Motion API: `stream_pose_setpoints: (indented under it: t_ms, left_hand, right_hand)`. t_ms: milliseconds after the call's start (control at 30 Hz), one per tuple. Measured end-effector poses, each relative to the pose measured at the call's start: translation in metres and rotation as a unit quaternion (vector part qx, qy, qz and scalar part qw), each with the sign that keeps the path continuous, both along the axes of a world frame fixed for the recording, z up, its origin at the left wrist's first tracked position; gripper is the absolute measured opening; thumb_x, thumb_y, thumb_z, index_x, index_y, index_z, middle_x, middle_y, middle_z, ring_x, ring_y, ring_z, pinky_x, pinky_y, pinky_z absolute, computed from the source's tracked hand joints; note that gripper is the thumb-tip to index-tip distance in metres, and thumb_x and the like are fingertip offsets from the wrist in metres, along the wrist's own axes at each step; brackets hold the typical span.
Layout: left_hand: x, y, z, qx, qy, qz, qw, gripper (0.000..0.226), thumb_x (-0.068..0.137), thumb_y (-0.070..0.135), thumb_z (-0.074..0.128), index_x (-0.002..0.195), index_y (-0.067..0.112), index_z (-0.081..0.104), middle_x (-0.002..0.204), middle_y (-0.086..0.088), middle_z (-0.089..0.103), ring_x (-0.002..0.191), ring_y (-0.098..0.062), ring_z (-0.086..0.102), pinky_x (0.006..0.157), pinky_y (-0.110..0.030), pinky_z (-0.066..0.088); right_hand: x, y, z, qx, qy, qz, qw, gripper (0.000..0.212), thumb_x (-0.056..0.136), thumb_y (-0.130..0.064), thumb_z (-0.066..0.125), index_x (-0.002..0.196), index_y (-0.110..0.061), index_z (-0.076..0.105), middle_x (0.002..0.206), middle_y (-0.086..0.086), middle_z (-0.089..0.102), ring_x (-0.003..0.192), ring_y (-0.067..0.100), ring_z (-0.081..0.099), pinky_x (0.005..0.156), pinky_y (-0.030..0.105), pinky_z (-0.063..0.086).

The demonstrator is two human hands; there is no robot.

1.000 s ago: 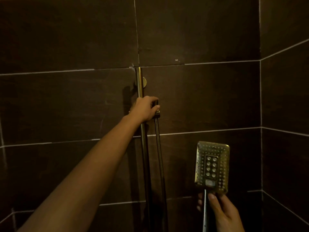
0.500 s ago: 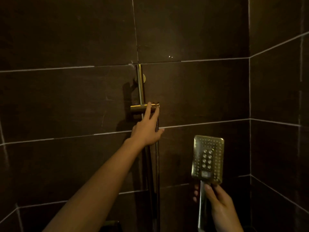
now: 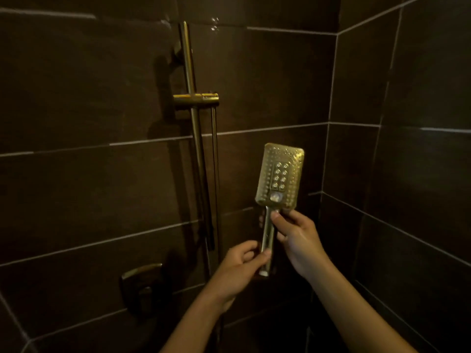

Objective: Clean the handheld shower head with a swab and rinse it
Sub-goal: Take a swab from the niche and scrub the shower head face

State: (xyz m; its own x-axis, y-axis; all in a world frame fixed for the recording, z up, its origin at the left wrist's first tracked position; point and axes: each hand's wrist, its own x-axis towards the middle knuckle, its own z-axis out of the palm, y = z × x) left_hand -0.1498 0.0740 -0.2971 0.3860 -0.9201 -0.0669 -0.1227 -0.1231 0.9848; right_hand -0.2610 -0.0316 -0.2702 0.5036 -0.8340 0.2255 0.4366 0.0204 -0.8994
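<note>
The handheld shower head [image 3: 280, 174] is a gold rectangular plate with rows of nozzles, held upright with its face toward me, right of centre. My right hand [image 3: 298, 240] grips the top of its handle [image 3: 267, 240], thumb just under the plate. My left hand [image 3: 242, 263] closes its fingers around the lower end of the same handle. No swab is visible.
A gold slide rail [image 3: 193, 118] runs down the dark tiled wall, with an empty holder bracket [image 3: 196, 99] and the hose [image 3: 215, 174] hanging beside it. A dark mixer valve handle [image 3: 142, 284] sits low on the wall. The wall corner [image 3: 328, 123] lies to the right.
My left hand has left the holder bracket on the rail and come down to the bottom of the shower handle. The view has tilted downward; the mixer valve now shows.
</note>
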Motion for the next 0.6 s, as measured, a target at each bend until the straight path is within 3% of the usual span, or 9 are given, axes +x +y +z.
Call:
stream_pose_setpoints:
  t_ms: [133, 233, 300, 333, 400, 433, 533, 600]
  left_hand:
    - [-0.014, 0.015, -0.013, -0.01, 0.018, -0.034, 0.999, 0.069, 0.093, 0.03, 0.068, 0.152, 0.01, 0.036, 0.155, -0.016, 0.041, 0.139, -0.019, 0.045, 0.086, -0.014, 0.045]
    - [-0.023, 0.026, -0.025, -0.006, 0.005, -0.075, 0.997, 0.073, 0.092, 0.029, 0.069, 0.153, 0.009, 0.034, 0.158, -0.012, 0.039, 0.147, -0.02, 0.034, 0.099, -0.023, 0.037]
    - [-0.034, 0.029, -0.035, 0.005, 0.005, -0.107, 0.994, 0.075, 0.091, 0.028, 0.07, 0.153, 0.01, 0.033, 0.158, -0.01, 0.038, 0.145, -0.018, 0.037, 0.095, -0.022, 0.043]
    - [-0.041, 0.029, -0.039, 0.008, 0.014, -0.127, 0.992, 0.076, 0.091, 0.027, 0.07, 0.154, 0.01, 0.031, 0.157, -0.008, 0.039, 0.139, -0.01, 0.045, 0.087, -0.019, 0.048]
    - [-0.058, 0.033, -0.044, 0.004, 0.044, -0.161, 0.986, 0.074, 0.092, 0.022, 0.069, 0.154, 0.013, 0.03, 0.145, -0.001, 0.048, 0.102, 0.014, 0.065, 0.067, -0.015, 0.055]
    - [-0.067, 0.034, -0.045, 0.007, 0.061, -0.183, 0.981, 0.073, 0.092, 0.02, 0.069, 0.154, 0.014, 0.03, 0.138, -0.002, 0.055, 0.086, 0.015, 0.069, 0.064, -0.018, 0.057]
    - [-0.094, 0.036, -0.055, 0.024, 0.114, -0.246, 0.962, 0.055, 0.091, 0.016, 0.07, 0.141, 0.019, 0.047, 0.113, -0.012, 0.073, 0.088, -0.024, 0.078, 0.07, -0.041, 0.062]
    - [-0.114, 0.038, -0.065, 0.023, 0.126, -0.271, 0.954, 0.033, 0.092, 0.014, 0.068, 0.123, 0.021, 0.059, 0.109, -0.015, 0.075, 0.088, -0.035, 0.076, 0.073, -0.047, 0.062]
  right_hand:
    - [-0.025, 0.019, -0.013, -0.015, 0.05, -0.014, 0.999, 0.022, 0.093, 0.0, 0.065, 0.112, -0.004, 0.074, 0.11, 0.015, 0.075, 0.112, 0.03, 0.07, 0.096, 0.04, 0.055]
    - [-0.051, 0.034, -0.024, -0.041, 0.095, -0.026, 0.994, 0.021, 0.091, -0.001, 0.067, 0.109, -0.009, 0.076, 0.099, 0.004, 0.076, 0.105, 0.019, 0.071, 0.089, 0.035, 0.054]
    - [-0.069, 0.044, -0.032, -0.055, 0.125, -0.047, 0.989, 0.02, 0.091, -0.003, 0.068, 0.109, -0.009, 0.076, 0.096, 0.001, 0.076, 0.1, 0.016, 0.071, 0.091, 0.035, 0.054]
    - [-0.08, 0.049, -0.036, -0.056, 0.131, -0.06, 0.988, 0.02, 0.091, -0.003, 0.069, 0.108, -0.008, 0.076, 0.097, 0.002, 0.077, 0.101, 0.017, 0.071, 0.095, 0.038, 0.054]
    - [-0.101, 0.056, -0.046, -0.053, 0.144, -0.08, 0.985, 0.02, 0.09, -0.004, 0.07, 0.11, -0.006, 0.076, 0.105, 0.007, 0.078, 0.106, 0.022, 0.071, 0.103, 0.042, 0.052]
    - [-0.113, 0.061, -0.049, -0.049, 0.156, -0.089, 0.982, 0.021, 0.09, -0.005, 0.07, 0.111, -0.005, 0.076, 0.108, 0.009, 0.078, 0.109, 0.024, 0.071, 0.104, 0.042, 0.051]
    - [-0.152, 0.073, -0.057, -0.04, 0.196, -0.111, 0.974, 0.024, 0.091, -0.005, 0.069, 0.114, 0.0, 0.073, 0.112, 0.015, 0.076, 0.107, 0.023, 0.072, 0.097, 0.035, 0.056]
    - [-0.18, 0.08, -0.061, -0.023, 0.21, -0.099, 0.972, 0.025, 0.092, -0.001, 0.067, 0.117, 0.003, 0.071, 0.11, 0.016, 0.076, 0.099, 0.02, 0.073, 0.089, 0.03, 0.059]
